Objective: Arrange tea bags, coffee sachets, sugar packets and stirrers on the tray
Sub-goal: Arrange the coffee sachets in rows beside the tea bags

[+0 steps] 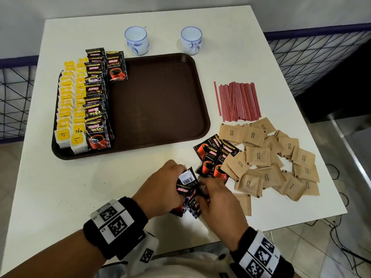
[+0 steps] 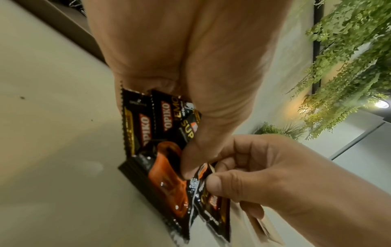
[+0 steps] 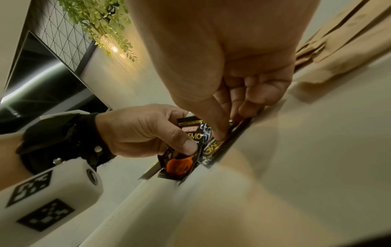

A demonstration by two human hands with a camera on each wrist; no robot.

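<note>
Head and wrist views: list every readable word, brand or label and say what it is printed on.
"KOPIKO SUPREMO": coffee sachets on the tray, loose pile, and bunch held by left hand and right hand.
"TEA": yellow tea bag tag.
"BROWN SUGAR": sugar packets.
"OPIKO", "SUP": held sachets in the left wrist view.
Barcode digits and small print on sachets: too small to read.
Stirrers: no text.

Café-like room: white table (image 1: 80, 187), hanging greenery (image 2: 342, 66).

White table (image 1: 80, 177), tiled floor (image 1: 341, 247), mesh railing (image 1: 313, 63), perhaps artificial hanging greenery (image 2: 349, 58).
</note>
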